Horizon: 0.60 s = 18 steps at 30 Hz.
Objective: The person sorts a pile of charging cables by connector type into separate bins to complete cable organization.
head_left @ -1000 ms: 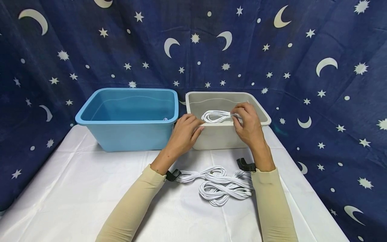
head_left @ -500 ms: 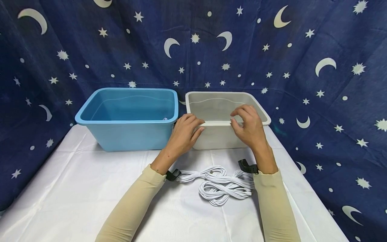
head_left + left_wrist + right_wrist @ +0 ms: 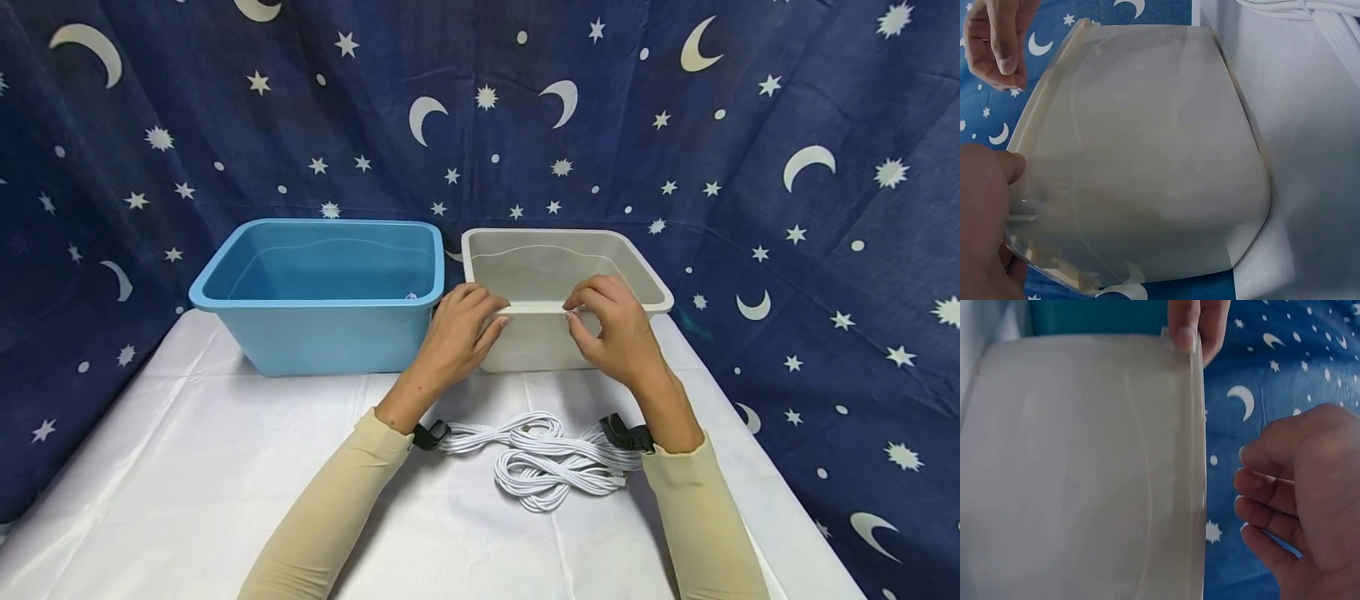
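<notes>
Two deep, rectangular, open-topped plastic bins side by side: one sky-blue plastic bin [image 3: 330,342] on the left, one smaller light-grey plastic bin [image 3: 536,346] on the right. In the blue one, by the near right corner, one small pale item, too small to identify. Several bundles of white round cord [image 3: 551,467], at least two, overlapping in one heap; exact number impossible to tell. Two bare hands, two beige sleeves [image 3: 326,500] and two black wristbands [image 3: 628,435], one of each per arm.

Left hand [image 3: 461,327] pinching the near rim of the grey bin at its left end, thumb outside, fingers over the edge. Right hand [image 3: 615,329] loosely curved, thumb and fingertips apart, just above the same rim towards the right and clear of it.

Beneath everything, a counter [image 3: 187,467] under a white cloth with faint creases. Behind and down both sides, a navy fabric backdrop [image 3: 517,137] printed with pale crescents, stars and dots.

Cord heap on the near part of the counter, in front of the grey bin and between the forearms. Slim strands in long flat loops, gathered tight at the middle; right end of the heap partly behind the right wristband. Grey bin upright, smooth-walled, with a thick pale rim and rounded corners.
</notes>
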{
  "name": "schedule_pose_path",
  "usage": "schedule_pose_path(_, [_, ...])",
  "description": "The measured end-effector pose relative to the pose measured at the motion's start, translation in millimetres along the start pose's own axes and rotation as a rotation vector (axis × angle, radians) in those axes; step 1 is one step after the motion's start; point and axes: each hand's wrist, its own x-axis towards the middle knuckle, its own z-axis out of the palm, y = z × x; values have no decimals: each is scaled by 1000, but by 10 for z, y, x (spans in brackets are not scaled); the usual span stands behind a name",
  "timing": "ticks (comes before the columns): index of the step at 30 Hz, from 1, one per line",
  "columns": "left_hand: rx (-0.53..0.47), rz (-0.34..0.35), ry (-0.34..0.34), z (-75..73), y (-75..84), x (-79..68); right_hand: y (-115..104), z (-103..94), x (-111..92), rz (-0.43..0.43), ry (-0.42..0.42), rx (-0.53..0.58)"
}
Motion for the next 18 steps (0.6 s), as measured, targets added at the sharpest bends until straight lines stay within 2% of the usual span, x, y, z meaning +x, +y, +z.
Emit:
schedule_pose_path(10, [5,4,13,24,1,4,-165,58,-37,-60,-53,38])
schedule_pose_path(18, [11,5,9,19,-6,-7,-191,125,-141,-104,-112,49])
